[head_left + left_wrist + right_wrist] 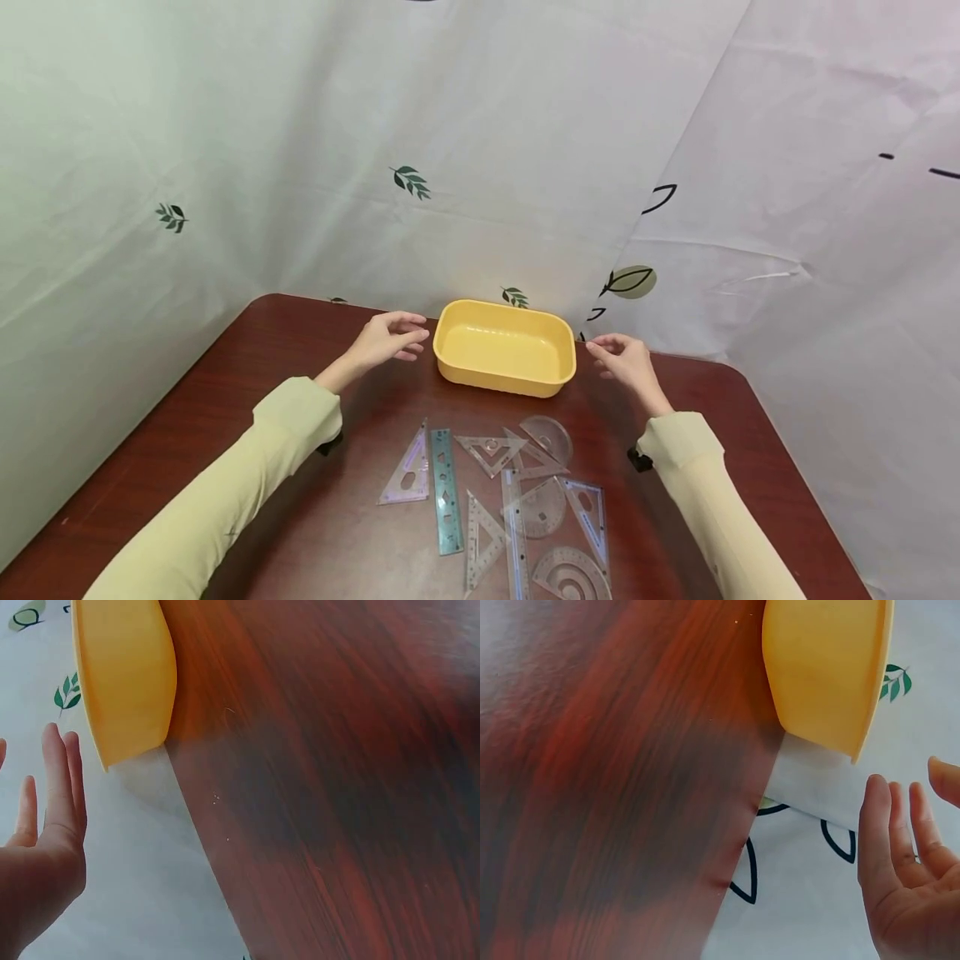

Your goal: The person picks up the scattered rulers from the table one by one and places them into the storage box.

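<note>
A yellow rectangular plastic basin (504, 385) stands at the far edge of the table, and nothing lies inside it. My left hand (389, 338) hovers just off its left end, fingers loosely extended and holding nothing. Off the right end, my right hand (622, 360) is likewise bare, its fingers relaxed. Both wrist views show a small gap between the fingertips and the basin, seen as a yellow wall (127, 675) on the left and a yellow wall (825, 667) on the right.
Nearer me lie a teal ruler (446, 500), a purple-marked set square (409, 475), a clear long ruler (514, 533), a blue-marked set square (590, 517), several clear set squares and protractors, including a spiral-cut protractor (572, 573), some overlapping. A patterned white cloth (337, 150) hangs behind the dark red table (300, 517).
</note>
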The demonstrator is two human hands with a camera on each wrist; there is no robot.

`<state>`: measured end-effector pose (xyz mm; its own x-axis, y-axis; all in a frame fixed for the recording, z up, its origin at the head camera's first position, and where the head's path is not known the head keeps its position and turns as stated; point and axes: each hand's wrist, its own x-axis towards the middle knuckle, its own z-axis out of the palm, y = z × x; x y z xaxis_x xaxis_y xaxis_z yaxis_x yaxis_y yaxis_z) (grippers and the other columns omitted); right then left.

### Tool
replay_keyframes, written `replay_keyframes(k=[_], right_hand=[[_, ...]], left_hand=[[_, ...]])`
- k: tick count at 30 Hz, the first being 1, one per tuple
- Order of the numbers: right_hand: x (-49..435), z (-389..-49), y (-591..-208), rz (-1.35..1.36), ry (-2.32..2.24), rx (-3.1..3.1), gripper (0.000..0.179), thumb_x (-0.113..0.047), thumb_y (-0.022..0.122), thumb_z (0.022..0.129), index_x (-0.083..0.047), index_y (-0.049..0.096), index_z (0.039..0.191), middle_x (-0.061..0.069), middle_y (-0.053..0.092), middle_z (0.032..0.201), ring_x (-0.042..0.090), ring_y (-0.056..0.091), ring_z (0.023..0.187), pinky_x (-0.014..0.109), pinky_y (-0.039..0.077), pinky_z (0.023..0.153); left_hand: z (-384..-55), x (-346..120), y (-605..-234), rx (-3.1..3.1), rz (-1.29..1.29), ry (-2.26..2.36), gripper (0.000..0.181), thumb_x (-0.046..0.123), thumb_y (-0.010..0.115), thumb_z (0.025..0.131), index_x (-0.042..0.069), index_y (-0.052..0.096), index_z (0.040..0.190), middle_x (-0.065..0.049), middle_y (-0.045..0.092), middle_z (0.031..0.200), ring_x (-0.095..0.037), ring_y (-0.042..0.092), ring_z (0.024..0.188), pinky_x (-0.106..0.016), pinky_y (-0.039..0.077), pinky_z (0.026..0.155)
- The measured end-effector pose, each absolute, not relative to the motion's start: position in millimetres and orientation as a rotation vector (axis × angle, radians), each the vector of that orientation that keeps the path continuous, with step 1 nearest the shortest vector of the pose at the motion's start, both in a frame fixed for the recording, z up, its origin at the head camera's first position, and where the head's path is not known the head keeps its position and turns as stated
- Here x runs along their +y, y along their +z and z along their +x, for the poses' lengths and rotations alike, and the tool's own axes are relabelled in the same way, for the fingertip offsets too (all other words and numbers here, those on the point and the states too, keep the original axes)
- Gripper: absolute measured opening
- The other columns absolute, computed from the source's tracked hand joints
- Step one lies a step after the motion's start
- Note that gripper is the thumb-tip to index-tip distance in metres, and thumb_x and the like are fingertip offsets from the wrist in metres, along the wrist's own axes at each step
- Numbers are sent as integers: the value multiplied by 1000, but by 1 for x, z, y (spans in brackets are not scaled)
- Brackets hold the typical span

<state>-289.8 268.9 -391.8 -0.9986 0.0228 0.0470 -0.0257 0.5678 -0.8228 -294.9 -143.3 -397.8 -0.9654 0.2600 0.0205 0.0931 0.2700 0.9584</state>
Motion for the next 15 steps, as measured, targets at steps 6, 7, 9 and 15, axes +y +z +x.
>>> replay_keyframes(k=[6,7,9,15], right_hand=[[263,-297,-389,-3,1510,-2741,43,-30,64,93,4,61,120,25,66,113,15,70,78,29,60,69],[262,-298,-389,-6,1529,-2740,43,-29,64,94,4,61,121,25,65,113,15,70,78,29,60,69],[260,-301,-389,-15,1576,-2731,43,-27,64,94,5,59,122,26,65,114,14,70,78,30,60,70],[254,-309,-396,-65,1683,-2714,44,-24,63,94,7,56,125,24,65,114,4,66,70,31,60,72]], left_hand=[[-307,-136,-401,2381,333,1763,49,24,64,94,-2,51,133,-27,59,123,-38,67,99,-31,60,75],[-309,-136,-403,2378,327,1760,49,24,64,93,-2,51,133,-27,59,123,-37,68,98,-31,60,74],[-313,-134,-405,2381,313,1747,49,24,64,93,-2,51,134,-26,60,123,-35,69,96,-31,60,74],[-324,-130,-410,2412,264,1681,50,24,62,95,-3,49,135,-26,59,122,-37,68,93,-34,60,74]])
